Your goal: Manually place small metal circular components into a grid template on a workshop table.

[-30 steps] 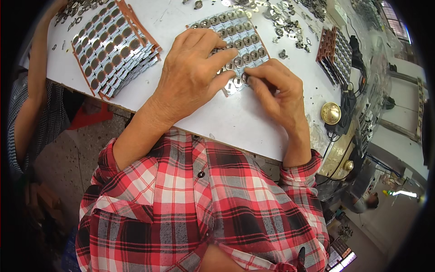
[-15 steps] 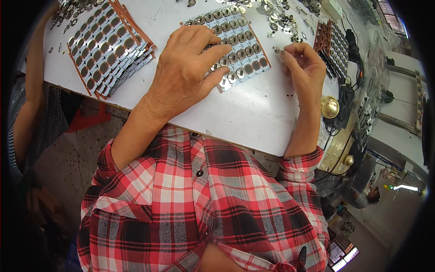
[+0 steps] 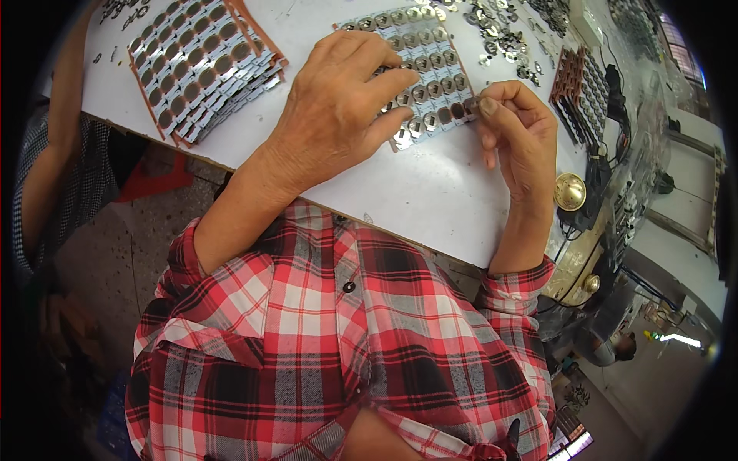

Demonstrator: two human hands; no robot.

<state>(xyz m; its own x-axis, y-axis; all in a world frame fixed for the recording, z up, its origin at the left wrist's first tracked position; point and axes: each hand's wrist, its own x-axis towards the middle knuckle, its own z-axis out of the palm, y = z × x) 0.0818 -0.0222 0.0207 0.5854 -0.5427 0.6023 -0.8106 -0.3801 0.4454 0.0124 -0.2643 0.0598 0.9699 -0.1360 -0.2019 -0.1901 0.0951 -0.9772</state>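
Note:
A panel of small light-blue circuit boards (image 3: 440,74) with brown-orange edge strips lies on the white table, set with rows of small shiny metal pieces. My left hand (image 3: 332,107) rests over its left side with fingers spread, thumb and forefinger apart. What lies beneath that palm is hidden. At the panel's right edge, my right hand (image 3: 519,138) pinches a small metal piece (image 3: 472,103) between thumb and forefinger. Close to it, in the near right corner, are a few dark round spots without shiny pieces.
Stacked panels with bare dark discs (image 3: 184,65) stand at the left. Loose metal pieces (image 3: 498,31) are scattered at the far right. Beyond my right hand are another panel stack (image 3: 582,92) and a gold-coloured dome (image 3: 570,191). Another person's arm (image 3: 58,146) is at the left.
My right hand has moved in from beside the panel to its right edge, bringing the small metal piece along. My left hand keeps its place over the panel. The whole view has shifted slightly.

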